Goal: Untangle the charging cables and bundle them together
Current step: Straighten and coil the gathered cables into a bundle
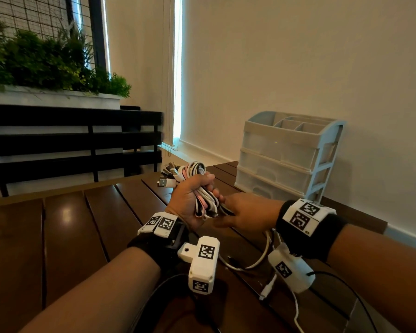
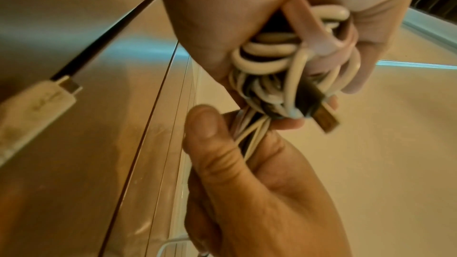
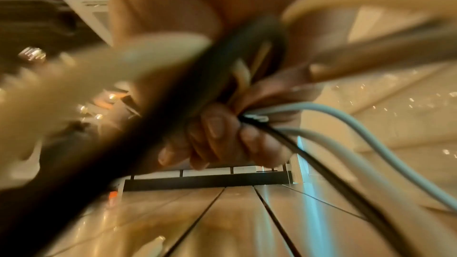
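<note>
Head view: both hands hold the cables above the counter [image 1: 65, 227].
The left hand [image 1: 190, 200] grips the folded cables [image 1: 203, 188]; the right hand [image 1: 247, 211] pinches their lower strands. A drawer unit [image 1: 283, 155] stands near, by the wall.

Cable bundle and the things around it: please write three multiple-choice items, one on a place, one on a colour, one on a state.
1. Where does the drawer organizer stand?
A. On the table by the wall
B. On the floor
C. On the black bench

2. Which colour shows among the cables?
A. Green
B. Pink
C. Yellow

3. What does the left hand do?
A. Lies flat on the table
B. Points at the wall
C. Grips the cable bundle

Answers: 1 A, it stands on the slats against the wall; 2 B, a pink cable runs through the bundle; 3 C, its fingers curl round the cables.
</note>
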Demonstrator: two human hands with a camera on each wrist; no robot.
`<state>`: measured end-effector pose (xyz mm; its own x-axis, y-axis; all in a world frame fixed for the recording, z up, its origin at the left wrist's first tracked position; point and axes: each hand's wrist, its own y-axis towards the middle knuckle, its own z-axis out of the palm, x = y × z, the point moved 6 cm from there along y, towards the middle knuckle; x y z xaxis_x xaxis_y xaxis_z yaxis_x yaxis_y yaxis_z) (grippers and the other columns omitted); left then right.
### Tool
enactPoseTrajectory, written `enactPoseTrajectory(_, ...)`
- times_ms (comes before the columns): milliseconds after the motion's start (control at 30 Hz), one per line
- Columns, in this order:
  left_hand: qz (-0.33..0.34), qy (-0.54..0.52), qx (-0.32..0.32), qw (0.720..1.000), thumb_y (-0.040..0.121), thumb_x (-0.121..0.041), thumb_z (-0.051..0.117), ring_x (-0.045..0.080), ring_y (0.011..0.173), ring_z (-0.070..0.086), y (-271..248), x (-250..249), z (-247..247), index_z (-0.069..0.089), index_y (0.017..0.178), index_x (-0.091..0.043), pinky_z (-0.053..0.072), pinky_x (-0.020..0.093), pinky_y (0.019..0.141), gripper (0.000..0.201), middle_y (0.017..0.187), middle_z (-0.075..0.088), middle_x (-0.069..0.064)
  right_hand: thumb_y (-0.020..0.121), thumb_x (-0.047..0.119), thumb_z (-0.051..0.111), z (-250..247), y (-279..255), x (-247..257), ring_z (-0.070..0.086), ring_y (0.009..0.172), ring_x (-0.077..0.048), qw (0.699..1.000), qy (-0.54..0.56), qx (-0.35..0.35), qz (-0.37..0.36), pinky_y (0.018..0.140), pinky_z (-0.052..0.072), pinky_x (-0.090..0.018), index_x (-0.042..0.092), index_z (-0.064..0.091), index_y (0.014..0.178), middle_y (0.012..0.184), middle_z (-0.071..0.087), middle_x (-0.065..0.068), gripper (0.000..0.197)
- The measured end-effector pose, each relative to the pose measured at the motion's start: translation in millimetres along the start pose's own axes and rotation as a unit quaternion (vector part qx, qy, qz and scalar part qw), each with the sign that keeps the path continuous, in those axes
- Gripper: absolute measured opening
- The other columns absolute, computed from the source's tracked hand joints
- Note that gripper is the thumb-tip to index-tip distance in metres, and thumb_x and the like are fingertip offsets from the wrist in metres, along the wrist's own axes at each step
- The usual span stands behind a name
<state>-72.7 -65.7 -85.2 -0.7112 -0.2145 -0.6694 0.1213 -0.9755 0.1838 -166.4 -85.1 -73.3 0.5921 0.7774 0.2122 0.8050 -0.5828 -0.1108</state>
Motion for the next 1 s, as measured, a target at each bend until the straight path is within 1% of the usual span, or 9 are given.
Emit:
enactPoseTrajectory(100,-0.001,0.004,-0.013,1.000,0.073,-0.017,0.060,0.014,0.043,0.050,0.1,-1.0,-2.3,0.050,0.056,-0.010,0.049,0.026,0.053,0.021,0.050,0.046,0.001,0.094,0.042,0.053,0.5,-0.3,-3.6,0.055,0.075,-0.014,0.999,-0.046,-0.009,-0.014,0.069,0.043,-0.026,0.019,0.055,0.089,0.086,0.060,-0.003,0.024)
enactPoseTrajectory(233,0.019,-0.017,-0.019,0.999,0.075,-0.018,0.060,0.014,0.044,0.051,1.1,-4.2,-4.8,0.052,0.060,-0.008,0.049,0.028,0.056,0.020,0.050,0.047,0.001,0.095,0.037,0.055,1.0,-5.0,-14.1,0.063,0.061,-0.011,0.996,0.080,0.016,0.020,0.067,0.053,-0.028,0.019,0.055,0.085,0.072,0.065,0.000,0.020)
enactPoseTrajectory(400,0.024,-0.051,-0.012,0.998,0.074,-0.019,0.059,0.019,0.064,0.063,5.1,-7.2,-12.0,0.063,0.055,-0.007,0.055,0.026,0.059,0.023,0.065,0.061,0.008,0.094,0.037,0.056,-4.1,-5.7,-18.7,0.061,0.060,-0.015,0.995,0.102,-0.007,0.015,0.070,0.054,-0.038,0.019,0.053,0.086,0.070,0.062,0.000,0.020)
enactPoseTrajectory(500,-0.001,-0.019,0.008,1.000,0.075,-0.021,0.058,0.022,0.076,0.066,4.2,0.2,-9.1,0.063,0.059,-0.001,0.057,0.028,0.066,0.026,0.088,0.069,0.019,0.091,0.043,0.057,-2.1,-5.1,-16.9,0.065,0.076,-0.017,0.998,0.052,0.013,0.025,0.081,0.054,-0.038,0.016,0.060,0.094,0.083,0.068,-0.002,0.027)
enactPoseTrajectory(600,-0.028,-0.004,0.036,0.999,0.075,-0.021,0.056,0.024,0.082,0.071,-0.6,6.7,2.7,0.057,0.063,0.000,0.059,0.034,0.067,0.025,0.096,0.068,0.021,0.088,0.029,0.066,-5.1,-7.3,-3.4,0.066,0.096,-0.023,0.978,0.206,0.027,-0.031,0.088,0.055,-0.032,0.013,0.058,0.116,0.106,0.069,-0.009,0.033)
enactPoseTrajectory(667,-0.045,0.007,0.047,0.998,0.075,-0.023,0.056,0.024,0.078,0.073,-3.3,9.2,8.9,0.059,0.064,0.000,0.059,0.037,0.059,0.026,0.095,0.068,0.018,0.087,0.030,0.066,-7.7,-8.1,5.7,0.067,0.096,-0.025,0.949,0.306,0.036,-0.060,0.085,0.056,-0.029,0.013,0.052,0.123,0.114,0.065,-0.017,0.043)
enactPoseTrajectory(800,-0.050,0.092,0.054,0.993,0.076,-0.031,0.052,0.030,0.061,0.068,-10.0,7.5,16.9,0.063,0.094,-0.002,0.053,0.037,0.048,0.036,0.091,0.067,0.014,0.077,0.053,0.065,-0.1,0.5,10.9,0.068,0.089,-0.037,0.940,0.338,0.014,-0.042,0.067,0.058,-0.032,0.015,0.056,0.113,0.104,0.068,-0.018,0.054)
enactPoseTrajectory(933,-0.013,0.172,0.061,0.983,0.077,-0.036,0.048,0.020,0.076,0.070,-12.5,8.6,23.3,0.058,0.115,-0.013,0.050,0.038,0.070,0.046,0.094,0.074,0.000,0.076,0.025,0.079,-1.1,5.4,5.0,0.070,0.084,-0.029,0.937,0.349,0.008,-0.001,0.061,0.055,-0.030,0.015,0.059,0.115,0.097,0.071,-0.013,0.044)
enactPoseTrajectory(1000,-0.015,0.180,0.058,0.982,0.080,-0.037,0.048,0.016,0.080,0.070,-12.6,12.0,25.1,0.057,0.121,-0.016,0.049,0.036,0.071,0.048,0.098,0.072,0.000,0.076,0.021,0.079,-3.4,3.4,5.8,0.071,0.086,-0.028,0.929,0.371,0.022,0.001,0.060,0.055,-0.029,0.013,0.057,0.120,0.102,0.070,-0.014,0.050)
